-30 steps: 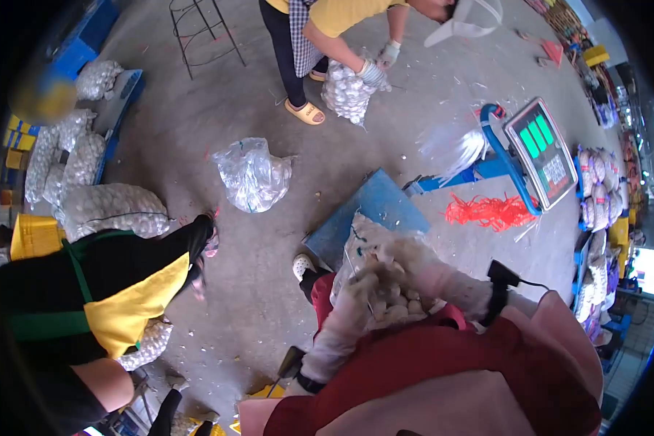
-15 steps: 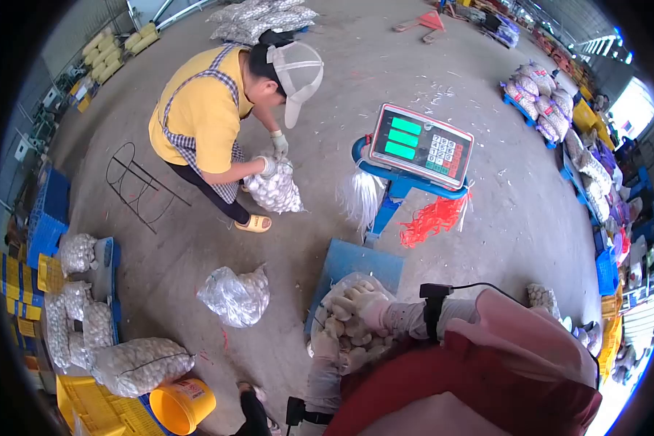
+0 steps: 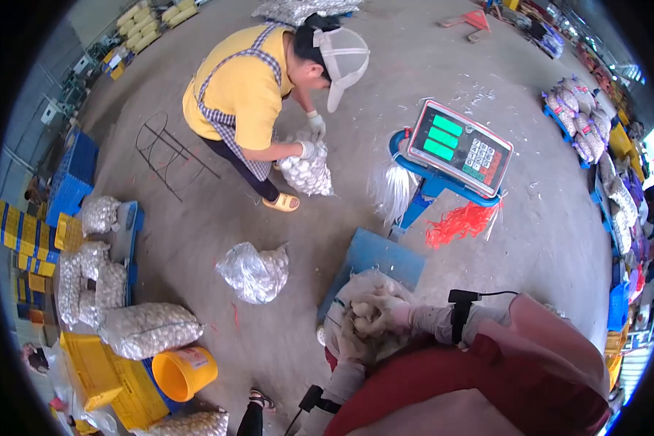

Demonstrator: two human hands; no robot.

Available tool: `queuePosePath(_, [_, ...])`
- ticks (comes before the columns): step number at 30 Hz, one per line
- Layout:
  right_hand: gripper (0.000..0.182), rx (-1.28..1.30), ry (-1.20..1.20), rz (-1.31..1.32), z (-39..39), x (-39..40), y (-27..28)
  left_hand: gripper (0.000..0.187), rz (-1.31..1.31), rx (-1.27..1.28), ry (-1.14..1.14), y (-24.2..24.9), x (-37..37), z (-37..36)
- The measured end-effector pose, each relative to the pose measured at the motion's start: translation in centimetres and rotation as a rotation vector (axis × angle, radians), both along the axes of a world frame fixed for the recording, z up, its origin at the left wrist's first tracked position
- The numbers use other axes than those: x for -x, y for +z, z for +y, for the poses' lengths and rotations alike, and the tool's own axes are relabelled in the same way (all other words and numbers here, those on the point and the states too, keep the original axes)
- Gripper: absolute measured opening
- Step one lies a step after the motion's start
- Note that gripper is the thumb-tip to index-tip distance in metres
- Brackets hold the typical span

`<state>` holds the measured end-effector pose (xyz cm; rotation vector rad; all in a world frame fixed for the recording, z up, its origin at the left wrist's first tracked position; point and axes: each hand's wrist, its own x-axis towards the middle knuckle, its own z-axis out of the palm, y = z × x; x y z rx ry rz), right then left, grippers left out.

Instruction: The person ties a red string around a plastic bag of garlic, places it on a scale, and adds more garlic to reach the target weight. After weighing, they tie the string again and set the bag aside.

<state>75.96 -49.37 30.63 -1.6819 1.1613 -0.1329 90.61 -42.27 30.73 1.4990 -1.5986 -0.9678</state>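
Note:
A white mesh bag [image 3: 350,294] of pale bulbs, which look like garlic [image 3: 365,311], stands at the near end of the blue platform scale [image 3: 385,260]. My right hand [image 3: 394,311], gloved, is closed on the right side of the bag's mouth. Across from it, my gloved left hand [image 3: 352,344] grips the near left side of the rim. Bulbs show between both hands. The bag's lower part is hidden by my arms and red apron. Above the platform stands the scale's lit display [image 3: 459,144].
A co-worker in yellow [image 3: 243,80] bends over another garlic bag [image 3: 309,171]. A clear plastic bag [image 3: 254,272] lies on the floor. Filled sacks [image 3: 152,328], a yellow bucket [image 3: 184,373] and crates are at left. White ties [image 3: 394,190] and red ties [image 3: 458,224] hang from the scale.
The view has turned, so the surroundings sit further right. My hands have drawn closer together, and the bag's mouth is narrower around the bulbs. The co-worker still holds the other bag.

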Motion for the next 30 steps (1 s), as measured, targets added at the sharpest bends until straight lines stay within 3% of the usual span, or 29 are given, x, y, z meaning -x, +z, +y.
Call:
queuePosePath(2, [0.075,0.032,0.032,-0.148,-0.2,0.4,-0.6,0.08,0.632,-0.402,0.205,0.7,0.8,-0.2])
queuePosePath(4, [0.062,-0.447,-0.085,-0.413,-1.3,0.8,2.1,0.088,0.951,-0.586,0.333,0.5,1.4,-0.2])
queuePosePath(5, [0.048,-0.326,-0.078,-0.402,-1.5,0.7,3.8,0.061,0.91,-0.59,0.4,0.0,1.6,-0.1])
queuePosePath(8, [0.042,-0.322,-0.095,-0.486,-1.4,1.1,1.6,0.039,1.058,-0.749,0.524,3.2,2.0,-0.8])
queuePosePath(9, [0.041,-0.315,-0.102,-0.518,-1.5,1.1,1.3,0.035,1.247,-0.782,0.57,3.1,2.1,-0.7])
queuePosePath(10, [0.04,-0.522,-0.277,-0.706,-1.4,0.8,1.4,0.031,1.437,-0.812,0.613,2.7,2.2,-0.5])
queuePosePath(11, [0.04,-0.732,-0.456,-0.889,-1.3,0.7,1.4,0.031,1.432,-0.809,0.614,1.1,1.9,0.4])
queuePosePath(12, [0.04,-0.734,-0.453,-0.893,-1.3,1.0,1.2,0.031,0.739,-0.482,0.316,-1.5,1.2,1.5])
queuePosePath(14, [0.035,-0.975,-0.366,-0.985,-1.4,1.4,0.3,0.034,0.048,-0.145,0.025,-1.5,0.7,1.8])
queuePosePath(16, [0.036,-1.168,-0.343,-1.037,-1.1,1.7,-0.6,0.019,0.018,-0.046,-0.011,3.7,1.5,0.9])
queuePosePath(17, [0.039,-1.282,-0.348,-1.057,-1.2,1.7,-0.9,0.019,0.027,-0.044,0.004,5.4,2.1,0.8])
queuePosePath(19, [0.039,-1.364,-0.329,-1.001,-1.6,2.0,-0.1,0.021,0.53,-0.221,0.055,7.5,2.1,0.9])
queuePosePath(20, [0.038,-1.439,-0.321,-0.96,-1.7,1.8,-0.1,0.021,0.534,-0.22,0.085,6.5,1.7,1.0])
queuePosePath(22, [0.04,-1.335,-0.314,-0.89,-1.1,1.4,-2.3,0.025,0.866,-0.551,0.266,4.5,0.1,1.9])
queuePosePath(23, [0.04,-1.508,-0.348,-0.885,-1.2,1.8,-3.4,0.026,0.985,-0.655,0.355,4.0,-0.9,2.2])
queuePosePath(26, [0.037,-1.857,-0.333,-0.883,-2.4,0.5,-3.2,0.033,1.093,-0.906,0.064,6.9,-4.5,0.0])
queuePosePath(27, [0.034,-2.003,-0.278,-0.936,-3.3,-0.2,-1.5,0.036,1.383,-0.897,0.069,9.5,-5.6,-1.3])
queuePosePath(30, [0.026,-1.802,-0.477,-0.894,-3.0,-2.6,3.0,0.036,1.389,-1.026,0.137,10.0,-8.3,-2.6])
